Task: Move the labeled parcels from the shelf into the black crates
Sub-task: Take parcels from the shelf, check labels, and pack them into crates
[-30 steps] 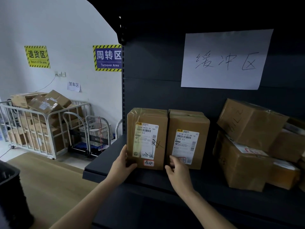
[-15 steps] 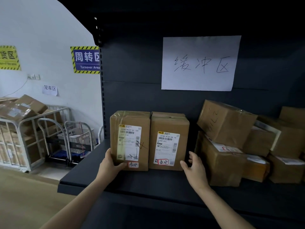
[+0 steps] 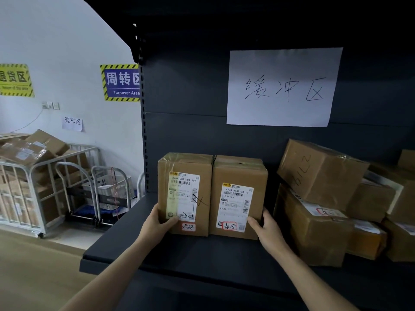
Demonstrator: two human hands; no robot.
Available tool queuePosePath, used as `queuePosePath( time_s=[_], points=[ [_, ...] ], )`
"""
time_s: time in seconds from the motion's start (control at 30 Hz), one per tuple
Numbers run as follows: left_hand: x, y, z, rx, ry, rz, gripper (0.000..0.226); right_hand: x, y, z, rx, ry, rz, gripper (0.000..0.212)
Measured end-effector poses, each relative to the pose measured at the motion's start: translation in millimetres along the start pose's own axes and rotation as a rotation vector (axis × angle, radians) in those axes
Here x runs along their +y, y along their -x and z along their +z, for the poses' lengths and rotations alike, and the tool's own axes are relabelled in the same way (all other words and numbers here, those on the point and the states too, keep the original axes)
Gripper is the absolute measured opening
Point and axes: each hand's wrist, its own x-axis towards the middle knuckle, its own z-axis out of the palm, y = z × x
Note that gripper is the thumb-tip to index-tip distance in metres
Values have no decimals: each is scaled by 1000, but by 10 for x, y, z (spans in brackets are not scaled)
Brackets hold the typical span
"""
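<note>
Head view: two upright taped brown parcels (image 3: 212, 196), white labels forward.

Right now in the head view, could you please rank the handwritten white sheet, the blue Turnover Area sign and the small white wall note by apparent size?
1. Handwritten white sheet, clearly largest.
2. Blue Turnover Area sign, partly hidden by the shelf upright.
3. Small white wall note.
</note>
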Motion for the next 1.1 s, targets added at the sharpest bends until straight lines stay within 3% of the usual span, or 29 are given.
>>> queuePosePath(
  time_s=[0.47,0.63,1.1],
  points=[
    [232,313,-53,45,144,30,34,-237,152,-237,46,-7,-65,47],
    [328,560,-93,146,96,58,26,-352,302,-316,51,-44,-85,43],
    [470,1441,-394,386,33,52,30,-567,727,-155,-88,-205,-124,39]
  ],
)
